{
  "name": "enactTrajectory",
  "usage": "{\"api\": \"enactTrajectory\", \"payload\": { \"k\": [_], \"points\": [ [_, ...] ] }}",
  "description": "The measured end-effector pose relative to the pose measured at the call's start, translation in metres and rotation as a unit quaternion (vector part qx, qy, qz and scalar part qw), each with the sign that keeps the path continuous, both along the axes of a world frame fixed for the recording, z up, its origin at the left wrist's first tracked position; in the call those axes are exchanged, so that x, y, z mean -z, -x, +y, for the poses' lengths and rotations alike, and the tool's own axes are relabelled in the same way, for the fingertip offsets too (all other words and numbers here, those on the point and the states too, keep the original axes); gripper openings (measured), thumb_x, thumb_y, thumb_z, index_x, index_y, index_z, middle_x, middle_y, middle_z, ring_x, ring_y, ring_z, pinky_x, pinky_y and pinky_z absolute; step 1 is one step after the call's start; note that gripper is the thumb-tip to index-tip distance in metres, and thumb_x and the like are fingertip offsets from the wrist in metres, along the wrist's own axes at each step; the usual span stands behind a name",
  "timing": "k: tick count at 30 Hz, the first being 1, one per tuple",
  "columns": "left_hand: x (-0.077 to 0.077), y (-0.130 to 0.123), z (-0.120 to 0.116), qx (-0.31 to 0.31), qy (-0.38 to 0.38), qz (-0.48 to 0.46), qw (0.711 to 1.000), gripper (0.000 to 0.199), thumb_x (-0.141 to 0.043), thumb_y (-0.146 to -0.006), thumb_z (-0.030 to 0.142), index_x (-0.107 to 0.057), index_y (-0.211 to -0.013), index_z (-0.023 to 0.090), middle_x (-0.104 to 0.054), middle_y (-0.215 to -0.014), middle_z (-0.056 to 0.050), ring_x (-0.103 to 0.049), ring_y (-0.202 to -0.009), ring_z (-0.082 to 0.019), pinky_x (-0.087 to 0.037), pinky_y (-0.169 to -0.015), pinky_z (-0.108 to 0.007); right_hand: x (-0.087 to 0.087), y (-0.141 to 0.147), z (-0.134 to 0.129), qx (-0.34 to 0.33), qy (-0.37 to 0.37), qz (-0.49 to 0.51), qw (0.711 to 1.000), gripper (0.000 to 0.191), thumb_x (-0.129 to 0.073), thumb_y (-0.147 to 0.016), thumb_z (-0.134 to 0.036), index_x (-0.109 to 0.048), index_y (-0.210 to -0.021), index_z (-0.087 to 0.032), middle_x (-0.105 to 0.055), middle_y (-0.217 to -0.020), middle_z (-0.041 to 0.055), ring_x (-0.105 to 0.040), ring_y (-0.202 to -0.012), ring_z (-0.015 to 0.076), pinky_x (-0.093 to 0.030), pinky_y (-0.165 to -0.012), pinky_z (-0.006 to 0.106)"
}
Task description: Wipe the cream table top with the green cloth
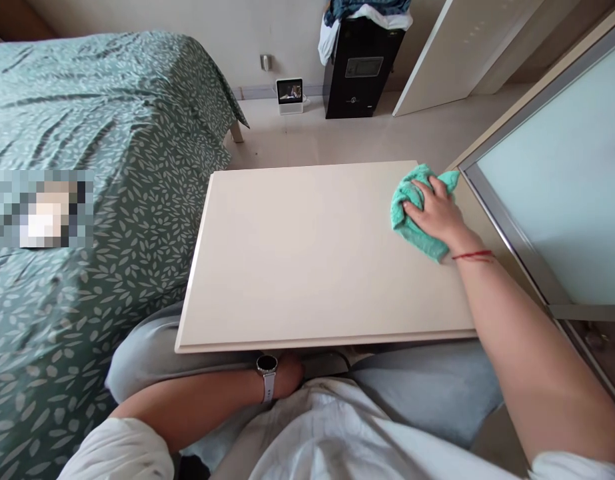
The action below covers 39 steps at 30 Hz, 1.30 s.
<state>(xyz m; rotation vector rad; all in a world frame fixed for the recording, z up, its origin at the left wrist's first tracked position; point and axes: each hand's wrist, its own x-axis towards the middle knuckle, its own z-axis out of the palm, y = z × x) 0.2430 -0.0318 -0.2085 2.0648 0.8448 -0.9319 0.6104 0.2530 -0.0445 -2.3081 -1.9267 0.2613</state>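
A bunched green cloth [412, 213] lies at the far right corner of a cream tabletop [307, 253]. Over it, pressing it down with bent fingers, is my right hand [437, 210]; a red string circles that wrist. My left hand [288, 375] rests low in front of my lap, just below the table's near edge. Its fingers are hidden, so what they do does not show. A watch [266, 367] with a pale strap sits on the left wrist.
A bed with a green leaf-patterned sheet [152, 133] stands on the left. Close on the right is a frosted sliding panel [562, 167]. Beyond the table are a small screen device [290, 97], a black cabinet [360, 70] with clothes on top, and a door [457, 53].
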Motion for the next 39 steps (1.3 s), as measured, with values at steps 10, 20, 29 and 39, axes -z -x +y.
{"api": "enactTrajectory", "payload": {
  "k": [10, 20, 29, 39],
  "points": [
    [0.014, -0.002, -0.008, 0.028, -0.034, -0.007, 0.999, 0.052, -0.051, -0.118, 0.013, -0.087, -0.154, 0.001, -0.084, -0.153, -0.036, -0.075, -0.15, -0.042, -0.051, -0.13, -0.058, -0.023, 0.052, 0.068, 0.036, -0.031, 0.05, 0.998, 0.076, -0.042, -0.131, -0.039, -0.053, -0.195, 0.0, -0.037, -0.201, 0.0458, -0.041, -0.186, 0.0653, -0.039, -0.14, 0.079],
    [0.017, -0.006, -0.008, 0.034, -0.041, -0.007, 0.999, 0.047, -0.057, -0.117, 0.011, -0.089, -0.15, -0.001, -0.086, -0.151, -0.037, -0.081, -0.15, -0.044, -0.058, -0.131, -0.059, -0.02, 0.208, 0.079, -0.202, -0.009, 0.005, 0.979, 0.077, -0.038, -0.132, -0.038, -0.046, -0.198, 0.0, -0.042, -0.205, 0.0357, -0.036, -0.188, 0.0648, -0.032, -0.145, 0.088],
    [0.013, -0.008, -0.006, 0.011, -0.034, -0.006, 0.999, 0.045, -0.062, -0.115, 0.009, -0.089, -0.147, -0.005, -0.085, -0.152, -0.038, -0.079, -0.151, -0.046, -0.057, -0.13, -0.058, -0.015, 0.361, 0.071, -0.356, -0.115, 0.015, 0.927, 0.077, -0.023, -0.132, -0.047, -0.064, -0.184, -0.007, -0.063, -0.195, 0.0194, -0.056, -0.179, 0.0564, -0.05, -0.133, 0.089],
    [0.003, -0.007, -0.003, -0.015, -0.015, 0.004, 1.0, 0.05, -0.056, -0.121, 0.013, -0.083, -0.16, -0.004, -0.077, -0.169, -0.037, -0.073, -0.166, -0.044, -0.055, -0.14, -0.056, -0.007, 0.395, 0.034, -0.549, -0.037, 0.05, 0.834, 0.076, -0.063, -0.121, -0.047, -0.066, -0.192, -0.02, -0.05, -0.208, 0.0107, -0.04, -0.188, 0.0614, -0.034, -0.151, 0.086]
  ]
}}
